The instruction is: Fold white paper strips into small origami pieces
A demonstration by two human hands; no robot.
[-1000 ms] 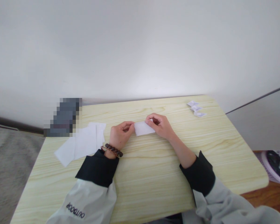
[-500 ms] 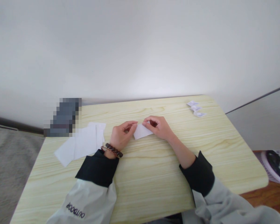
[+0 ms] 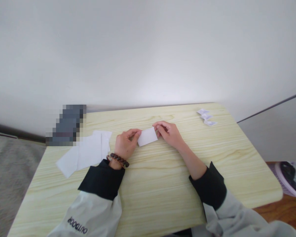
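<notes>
A small white rectangle of paper [image 3: 148, 137] is held at its two upper corners over the middle of the table. My left hand [image 3: 126, 142] pinches its left corner between thumb and fingers. At the upper right corner, the thumb and fingertips of my right hand [image 3: 169, 133] are closed on the paper. Left of my left hand lie several larger white paper sheets [image 3: 90, 152], overlapping one another. Three small folded paper pieces [image 3: 205, 117] sit in a row at the table's far right.
The pale wood-grain table [image 3: 158, 194] stands against a white wall [image 3: 148, 59]. A blurred dark object [image 3: 68, 124] lies at the back left corner. Below the right edge, a pinkish basket [image 3: 283, 181] holds dark and light things. Grey fabric [image 3: 12, 177] lies to the left.
My hands have moved slightly apart toward the corners of the small paper, so more of its face shows. The paper has shifted a little left.
</notes>
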